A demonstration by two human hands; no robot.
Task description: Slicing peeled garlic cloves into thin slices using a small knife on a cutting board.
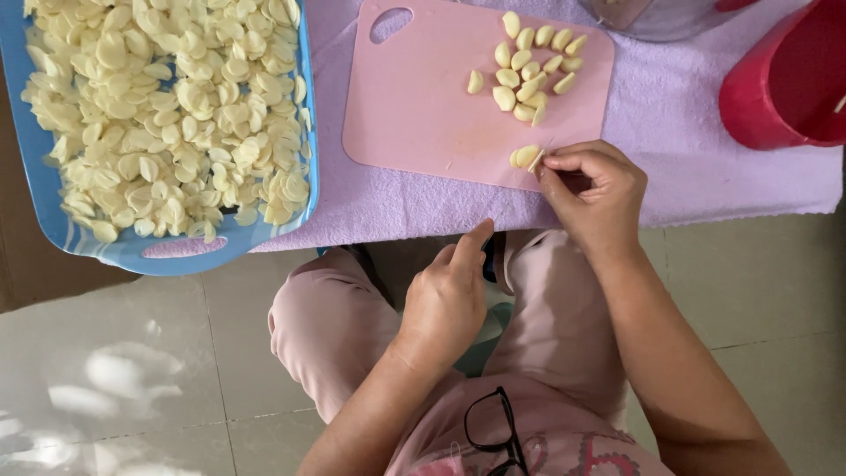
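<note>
My right hand (pixel 592 189) pinches a peeled garlic clove (pixel 525 157) at the near edge of a pink cutting board (pixel 414 106). A thin pale sliver sticks up beside my fingertips. A small pile of peeled cloves (pixel 529 66) lies on the board's far right. My left hand (pixel 448 295) rests over my lap just below the table edge, thumb pointing up. Its fingers curl around a dark object (pixel 487 257) that is mostly hidden. A blue tray (pixel 53 225) at the left is heaped with sliced garlic (pixel 167 115).
A lilac cloth (pixel 687 132) covers the low table under board and tray. A red container (pixel 784 84) stands at the right and a clear container (pixel 656 18) at the top edge. Black glasses (pixel 493 427) hang on my shirt. Pale floor tiles (pixel 115 370) surround my knees.
</note>
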